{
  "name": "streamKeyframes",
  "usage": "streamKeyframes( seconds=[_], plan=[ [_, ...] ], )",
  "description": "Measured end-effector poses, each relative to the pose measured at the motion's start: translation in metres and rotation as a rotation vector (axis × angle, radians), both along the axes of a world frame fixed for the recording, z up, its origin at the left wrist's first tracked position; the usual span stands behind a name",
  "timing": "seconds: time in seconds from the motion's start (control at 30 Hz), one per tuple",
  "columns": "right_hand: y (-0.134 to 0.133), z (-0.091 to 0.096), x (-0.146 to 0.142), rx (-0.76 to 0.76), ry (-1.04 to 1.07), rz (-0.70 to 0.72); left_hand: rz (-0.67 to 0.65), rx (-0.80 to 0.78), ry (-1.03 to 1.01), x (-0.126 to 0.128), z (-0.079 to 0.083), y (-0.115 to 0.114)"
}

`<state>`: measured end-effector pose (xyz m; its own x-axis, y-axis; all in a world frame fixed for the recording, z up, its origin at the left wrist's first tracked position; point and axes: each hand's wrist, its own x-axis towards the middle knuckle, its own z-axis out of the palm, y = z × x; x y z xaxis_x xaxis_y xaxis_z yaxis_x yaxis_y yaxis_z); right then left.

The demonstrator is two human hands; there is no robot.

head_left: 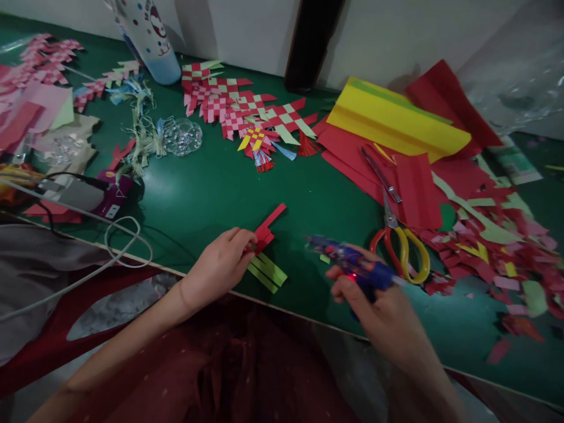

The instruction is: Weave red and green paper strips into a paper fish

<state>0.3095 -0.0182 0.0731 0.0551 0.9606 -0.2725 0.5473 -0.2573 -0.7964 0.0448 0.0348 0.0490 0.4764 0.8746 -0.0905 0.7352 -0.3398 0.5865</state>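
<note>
Near the front edge of the green table [211, 202], my left hand [224, 258] pinches a piece made of red paper strips [264, 235] and light green paper strips [268, 273]. The red strips point away from me and the green ones toward the right front; my fingers hide where they join. My right hand [374, 294] is wrapped round a blue hot glue gun [352, 261] with a small red light glowing on it. Its nozzle points left toward the paper piece, apart from it, and looks blurred.
Scissors [392, 223] with red and yellow handles lie right of the glue gun, by a utility knife [381, 176], yellow paper [396, 120] and red scraps [476, 258]. Woven paper fish [238, 103] line the back near a bottle [154, 47]. A white cable [66, 211] and a power strip [112, 191] are left.
</note>
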Motion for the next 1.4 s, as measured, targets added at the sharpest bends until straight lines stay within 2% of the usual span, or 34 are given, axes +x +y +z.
streamKeyframes(
  seconds=[0.07, 0.1, 0.13, 0.2, 0.3, 0.37, 0.4, 0.43, 0.53, 0.67, 0.77, 1.0, 1.4],
  plan=[
    [-0.002, -0.007, 0.016, 0.166, -0.298, -0.150, -0.050, 0.021, -0.002, -0.003, -0.002, 0.000],
    [-0.003, -0.011, 0.024, 0.227, -0.441, -0.180, -0.077, 0.029, -0.007, -0.005, -0.004, 0.000],
    [-0.004, -0.016, 0.031, 0.271, -0.558, -0.176, -0.103, 0.033, -0.016, -0.008, -0.005, 0.000],
    [-0.005, -0.021, 0.042, 0.311, -0.715, -0.077, -0.139, 0.039, -0.047, -0.012, -0.008, -0.001],
    [-0.005, -0.017, 0.039, 0.399, -0.835, 0.020, -0.203, 0.088, -0.104, -0.019, -0.014, -0.003],
    [0.000, -0.010, 0.023, 0.501, -0.794, -0.006, -0.242, 0.136, -0.127, -0.022, -0.018, -0.005],
    [0.004, -0.008, 0.010, 0.560, -0.724, -0.012, -0.258, 0.154, -0.127, -0.023, -0.019, -0.006],
    [0.009, -0.008, -0.003, 0.557, -0.627, -0.003, -0.269, 0.170, -0.122, -0.023, -0.021, -0.007],
    [0.029, -0.018, -0.043, 0.366, -0.361, 0.173, -0.278, 0.220, -0.077, -0.023, -0.021, -0.009],
    [0.051, -0.037, -0.074, 0.358, -0.367, 0.253, -0.289, 0.289, -0.019, -0.018, -0.020, -0.012],
    [0.058, -0.040, -0.080, 0.358, -0.402, 0.253, -0.297, 0.308, 0.016, -0.014, -0.020, -0.012],
    [0.059, -0.045, -0.083, 0.419, -0.440, 0.273, -0.319, 0.245, 0.164, -0.006, -0.013, -0.011],
    [0.058, -0.050, -0.086, 0.498, -0.535, 0.268, -0.299, 0.319, 0.118, -0.006, -0.014, -0.013]
  ],
)
